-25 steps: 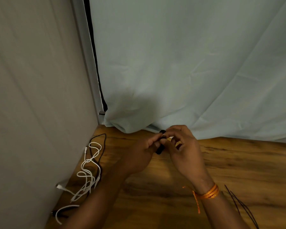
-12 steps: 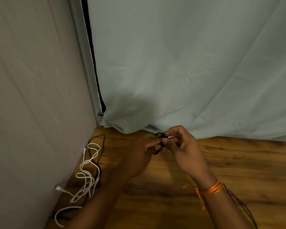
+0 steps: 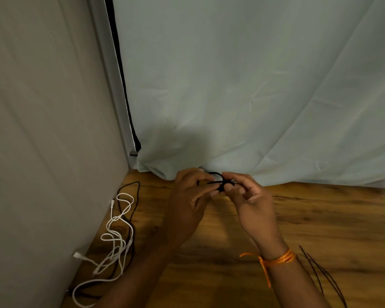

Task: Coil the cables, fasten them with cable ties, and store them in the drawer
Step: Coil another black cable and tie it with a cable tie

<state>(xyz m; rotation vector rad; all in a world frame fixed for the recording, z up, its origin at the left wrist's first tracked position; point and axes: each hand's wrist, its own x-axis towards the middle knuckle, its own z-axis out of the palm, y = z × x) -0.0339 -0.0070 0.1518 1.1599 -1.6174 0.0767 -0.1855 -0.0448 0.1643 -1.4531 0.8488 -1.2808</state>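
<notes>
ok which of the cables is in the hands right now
The short black cable, pinched between the left hand and right hand in a small loop. The white cable and the other black cable lie loose on the table.

Left hand point(image 3: 188, 205) and right hand point(image 3: 251, 203) pinch a coiled black cable point(image 3: 217, 181) above the wooden table point(image 3: 320, 221); white cables point(image 3: 116, 236) lie at left.

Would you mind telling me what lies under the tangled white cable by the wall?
A black cable runs beneath the white cable on the wooden table. Parts of it are covered by the white loops.
</notes>
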